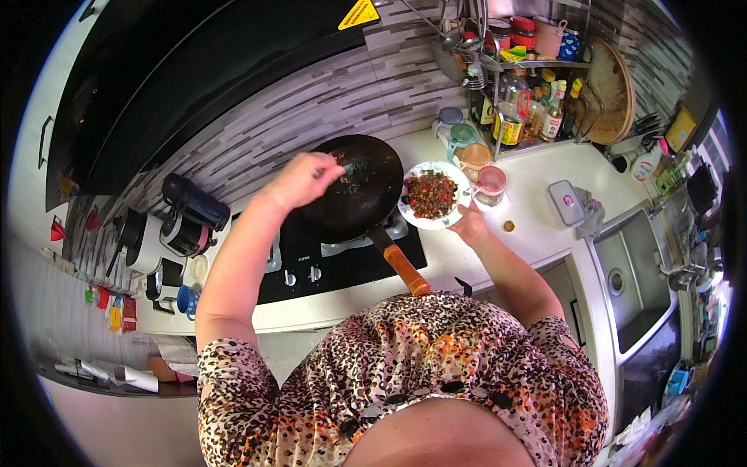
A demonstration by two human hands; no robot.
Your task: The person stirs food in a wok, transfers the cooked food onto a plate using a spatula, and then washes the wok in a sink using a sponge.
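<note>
My left hand (306, 178) is curled over the left side of a dark wok (373, 201). A small dark end shows at the fist, apparently a cooking utensil's handle; the rest is hard to make out. Some food bits and a greasy sheen cling to the wok's inside. With my right hand (470, 225) I grip the lower right rim of a white patterned plate (408, 216), beside the wok's right edge. The plate carries chopped, cooked food (432, 195) with red pepper pieces. The wok's orange-brown wooden handle (407, 269) points toward my body.
The wok rests on a black gas hob (303, 274). Lidded seasoning jars (492, 182) stand right of the plate, before a rack of bottles (537, 117). A lidded plastic box (566, 202) lies near the sink (636, 286). At left are a rice cooker (185, 232) and blue mug (187, 300).
</note>
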